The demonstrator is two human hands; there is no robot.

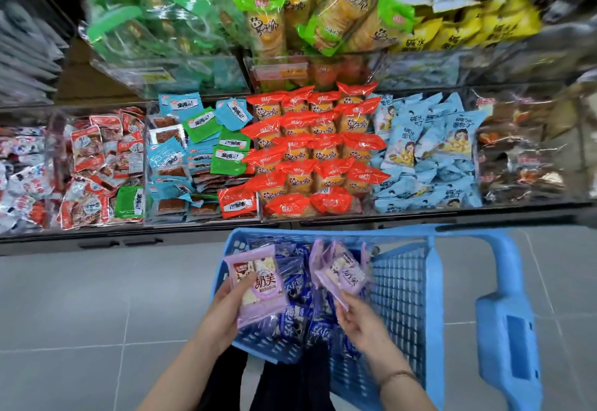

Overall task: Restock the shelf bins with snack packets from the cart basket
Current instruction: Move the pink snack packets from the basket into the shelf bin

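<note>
Top green packets (145,16) blurred, far-right bin (523,158) smeared, cart basket (400,281) cropped below

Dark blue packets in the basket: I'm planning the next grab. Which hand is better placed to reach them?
Probably right. The right hand hangs over the dark blue packets inside the basket; the left hand sits at its left rim. Both hold purple packets.

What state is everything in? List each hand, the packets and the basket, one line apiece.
Left hand, holds a purple packet face up over the basket.
Right hand, pinches a fanned bunch of purple packets.
Cart basket, part filled with dark blue packets.
Red packets, fill their shelf bin in neat rows.
Pale blue packets, heaped loosely in their bin.
</note>
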